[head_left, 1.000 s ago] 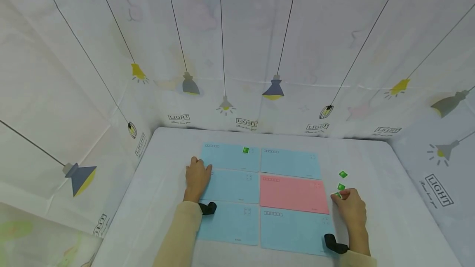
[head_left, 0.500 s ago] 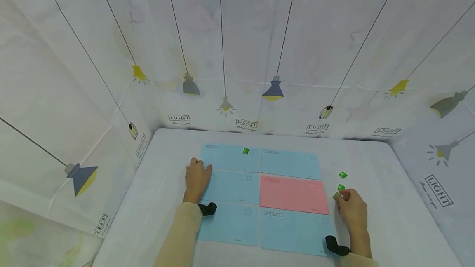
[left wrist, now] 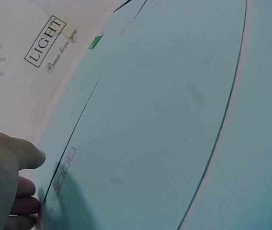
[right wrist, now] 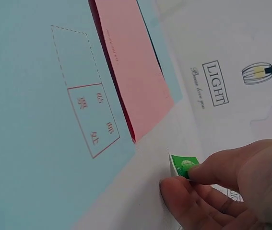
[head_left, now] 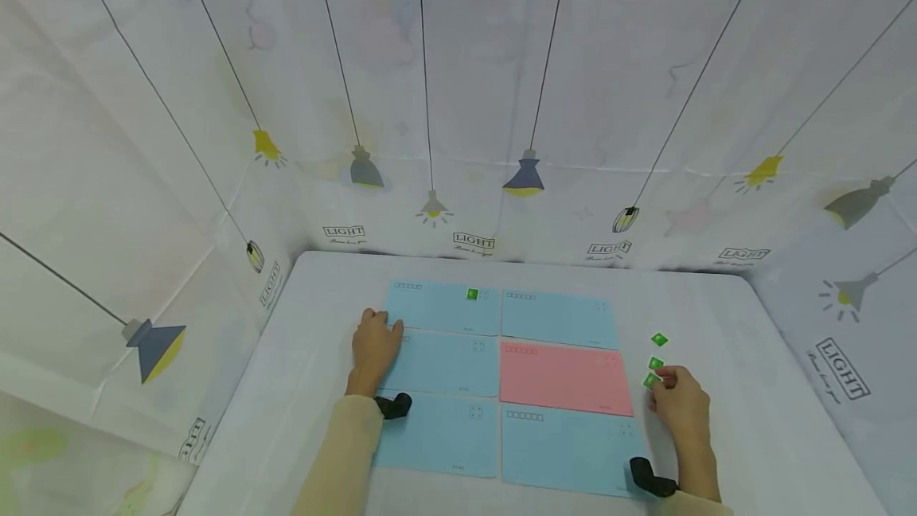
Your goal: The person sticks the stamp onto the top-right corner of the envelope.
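Between right fingers; green stamp; pinched; corner jutting past them

the 6 envelopes look like smooth matt paper, the stamps paper too, the sleeves matt cloth.

From far away, I have the left arm reaching out with the left hand back-side up — fingers loose and a bit bent, thumb poking out sideways. The right arm reaches out too, and the right hand has its fingertips pinched close — other fingers curl under.
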The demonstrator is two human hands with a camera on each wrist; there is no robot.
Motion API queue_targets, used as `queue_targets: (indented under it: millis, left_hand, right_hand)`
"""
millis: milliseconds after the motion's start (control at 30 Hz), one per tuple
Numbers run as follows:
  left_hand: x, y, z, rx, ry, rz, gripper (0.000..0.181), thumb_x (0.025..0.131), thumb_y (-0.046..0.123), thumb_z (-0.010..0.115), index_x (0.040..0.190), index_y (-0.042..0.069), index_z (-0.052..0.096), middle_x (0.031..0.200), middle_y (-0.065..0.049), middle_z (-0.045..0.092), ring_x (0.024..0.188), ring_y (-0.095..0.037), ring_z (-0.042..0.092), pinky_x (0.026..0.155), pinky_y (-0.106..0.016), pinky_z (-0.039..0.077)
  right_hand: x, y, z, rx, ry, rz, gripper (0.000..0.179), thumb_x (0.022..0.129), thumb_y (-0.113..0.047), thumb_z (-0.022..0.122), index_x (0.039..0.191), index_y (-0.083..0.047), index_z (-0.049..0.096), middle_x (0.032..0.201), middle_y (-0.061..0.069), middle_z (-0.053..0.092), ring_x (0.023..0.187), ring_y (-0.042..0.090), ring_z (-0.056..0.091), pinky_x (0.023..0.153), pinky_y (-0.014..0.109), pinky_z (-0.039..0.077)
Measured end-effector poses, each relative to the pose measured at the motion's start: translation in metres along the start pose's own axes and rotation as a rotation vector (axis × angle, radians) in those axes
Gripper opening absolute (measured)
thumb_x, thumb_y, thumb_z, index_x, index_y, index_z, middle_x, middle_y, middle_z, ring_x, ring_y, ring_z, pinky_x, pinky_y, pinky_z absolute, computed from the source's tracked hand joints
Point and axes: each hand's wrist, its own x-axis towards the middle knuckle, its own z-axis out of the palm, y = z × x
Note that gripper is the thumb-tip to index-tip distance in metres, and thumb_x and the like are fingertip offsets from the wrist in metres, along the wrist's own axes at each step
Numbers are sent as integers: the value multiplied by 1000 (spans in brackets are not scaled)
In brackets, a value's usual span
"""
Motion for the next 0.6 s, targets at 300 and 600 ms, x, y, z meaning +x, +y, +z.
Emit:
queue_targets:
  millis: [300, 600]
  left_hand:
    - [-9, -10, -9, -108, -15, 31, 46, 98, 27, 61, 132, -4, 61, 130, -22, 61, 123, -40, 59, 104, -53, 48]
    - [-38, -15, -18, -61, 28, 101, 44, 96, 23, 64, 131, -5, 62, 134, -23, 62, 126, -40, 59, 106, -53, 48]
  right_hand:
    - [0, 1, -1, 27, 5, 4, 33, 98, -11, 53, 126, 8, 51, 104, 27, 62, 71, 16, 67, 59, 24, 58]
    - [-3, -2, -4, 32, 11, -7, 33, 100, -14, 52, 127, 5, 52, 108, 26, 62, 72, 18, 66, 57, 20, 55]
